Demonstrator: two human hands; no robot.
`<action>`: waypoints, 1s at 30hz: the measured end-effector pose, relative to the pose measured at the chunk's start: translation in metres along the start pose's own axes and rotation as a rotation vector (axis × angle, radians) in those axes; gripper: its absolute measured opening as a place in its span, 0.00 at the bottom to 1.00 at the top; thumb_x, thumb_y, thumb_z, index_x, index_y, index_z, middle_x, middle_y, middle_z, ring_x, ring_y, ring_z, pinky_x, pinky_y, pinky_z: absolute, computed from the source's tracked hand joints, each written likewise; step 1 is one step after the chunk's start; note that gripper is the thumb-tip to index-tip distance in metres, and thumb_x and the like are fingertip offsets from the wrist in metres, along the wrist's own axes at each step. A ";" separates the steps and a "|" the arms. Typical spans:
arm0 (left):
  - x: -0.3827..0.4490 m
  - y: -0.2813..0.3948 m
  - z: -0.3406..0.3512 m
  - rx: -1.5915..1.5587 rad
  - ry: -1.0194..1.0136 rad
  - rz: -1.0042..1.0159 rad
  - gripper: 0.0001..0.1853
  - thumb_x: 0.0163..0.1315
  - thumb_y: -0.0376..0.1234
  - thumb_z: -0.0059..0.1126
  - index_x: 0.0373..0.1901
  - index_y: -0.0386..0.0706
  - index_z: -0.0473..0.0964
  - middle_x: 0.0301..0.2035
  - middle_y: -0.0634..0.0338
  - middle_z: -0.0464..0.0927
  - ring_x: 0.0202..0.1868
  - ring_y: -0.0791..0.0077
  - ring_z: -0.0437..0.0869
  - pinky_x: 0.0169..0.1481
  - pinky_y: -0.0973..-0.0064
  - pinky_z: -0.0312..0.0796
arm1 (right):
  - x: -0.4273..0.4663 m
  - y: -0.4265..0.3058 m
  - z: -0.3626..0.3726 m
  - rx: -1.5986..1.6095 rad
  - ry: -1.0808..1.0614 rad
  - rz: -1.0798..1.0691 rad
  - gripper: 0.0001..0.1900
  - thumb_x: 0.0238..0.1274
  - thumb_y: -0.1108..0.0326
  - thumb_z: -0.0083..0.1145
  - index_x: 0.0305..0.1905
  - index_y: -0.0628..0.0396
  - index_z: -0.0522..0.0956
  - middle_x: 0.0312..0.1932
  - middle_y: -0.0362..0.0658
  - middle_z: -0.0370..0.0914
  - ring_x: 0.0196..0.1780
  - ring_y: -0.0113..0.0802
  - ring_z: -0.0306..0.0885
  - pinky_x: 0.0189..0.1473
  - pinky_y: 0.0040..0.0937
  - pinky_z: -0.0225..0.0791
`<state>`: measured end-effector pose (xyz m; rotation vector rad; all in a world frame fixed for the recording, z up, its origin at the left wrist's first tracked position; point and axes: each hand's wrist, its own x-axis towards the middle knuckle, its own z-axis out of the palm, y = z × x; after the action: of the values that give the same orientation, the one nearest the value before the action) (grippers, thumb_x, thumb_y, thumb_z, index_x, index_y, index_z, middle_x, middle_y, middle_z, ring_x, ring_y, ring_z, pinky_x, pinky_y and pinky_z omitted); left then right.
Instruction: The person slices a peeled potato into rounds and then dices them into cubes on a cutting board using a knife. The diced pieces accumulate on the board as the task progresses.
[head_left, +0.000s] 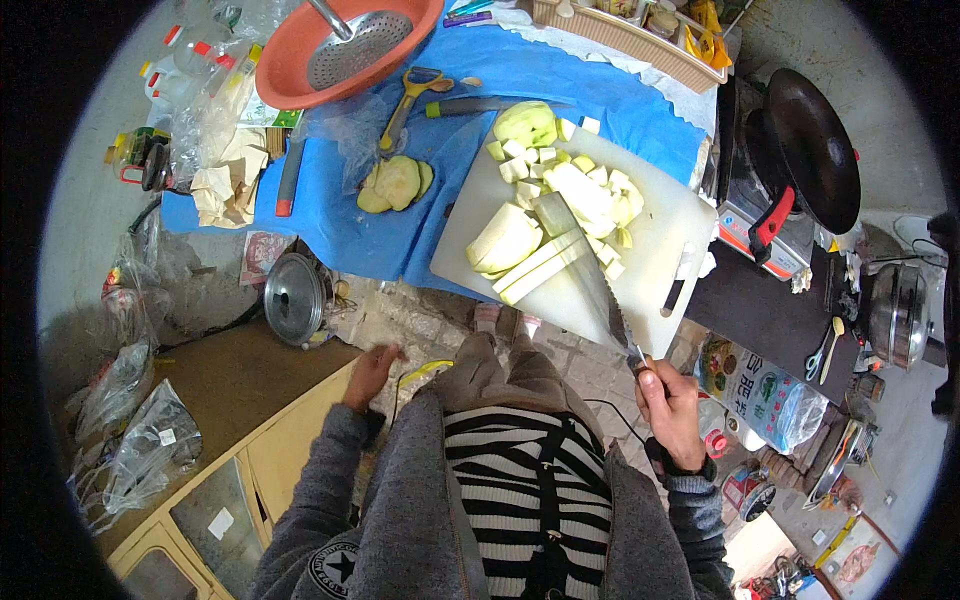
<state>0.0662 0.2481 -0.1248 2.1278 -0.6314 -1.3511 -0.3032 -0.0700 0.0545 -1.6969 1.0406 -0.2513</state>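
Observation:
My right hand (670, 405) grips the handle of a large kitchen knife (592, 281). Its broad blade reaches over a white plastic cutting board (652, 300). Beside the blade lie long pale batons (544, 268) of a peeled green-white vegetable, perhaps a gourd or eggplant. A thick peeled chunk (504, 241) sits left of the batons. Diced cubes (517, 169) and larger pale pieces (585, 196) are heaped farther up, near a green-streaked piece (525, 124). My left hand (373, 375) hangs by my side, away from the board, with nothing visible in it and its thumb apart.
On the blue table cover (322, 232) are vegetable slices (397, 182), a yellow-and-grey peeler (405, 105), a green-tipped handle (457, 107) and a red-tipped handle (289, 180). An orange basin (281, 79) holds a perforated metal strainer. At right, a wok (814, 150) stands tilted. A wooden cabinet (255, 390) borders my left.

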 end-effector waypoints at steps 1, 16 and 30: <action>-0.006 -0.060 0.017 -0.129 -0.069 -0.145 0.33 0.77 0.56 0.42 0.48 0.35 0.83 0.50 0.46 0.83 0.54 0.63 0.79 0.61 0.63 0.70 | 0.002 0.000 0.001 0.014 -0.008 -0.004 0.18 0.80 0.60 0.50 0.35 0.64 0.76 0.15 0.33 0.66 0.17 0.17 0.60 0.19 0.22 0.52; 0.003 0.237 -0.003 0.040 0.076 0.769 0.05 0.64 0.29 0.67 0.39 0.39 0.81 0.36 0.59 0.77 0.33 0.73 0.79 0.37 0.75 0.72 | -0.003 -0.010 0.005 0.022 0.002 0.041 0.17 0.80 0.59 0.49 0.39 0.64 0.77 0.16 0.33 0.67 0.18 0.17 0.60 0.19 0.22 0.52; 0.067 0.281 0.075 0.499 0.535 1.021 0.07 0.60 0.27 0.67 0.36 0.41 0.76 0.36 0.57 0.76 0.32 0.60 0.83 0.34 0.65 0.75 | -0.040 0.006 0.012 0.055 0.131 0.025 0.15 0.79 0.64 0.50 0.35 0.62 0.75 0.15 0.33 0.66 0.17 0.18 0.59 0.19 0.22 0.51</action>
<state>-0.0051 -0.0187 -0.0109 1.8683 -1.6107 -0.0660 -0.3229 -0.0330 0.0573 -1.6339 1.1404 -0.3756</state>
